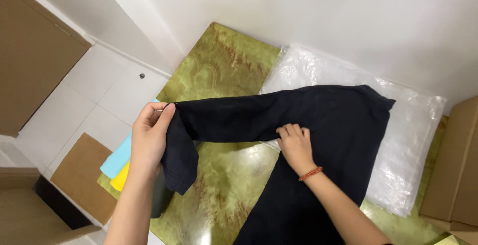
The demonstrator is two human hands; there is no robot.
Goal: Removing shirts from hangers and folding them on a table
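Head view: left hand [149, 138] pinching black garment [318, 125], right hand [295, 145] flat atop it, over plastic bag [408, 140].

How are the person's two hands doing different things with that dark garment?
The left hand pinches the sleeve of the black garment and lifts it off the green marbled table, so the cuff hangs down; the right hand lies flat on top, pressing the cloth down. The right wrist wears a red bracelet; the left is bare. Both touch the same garment.
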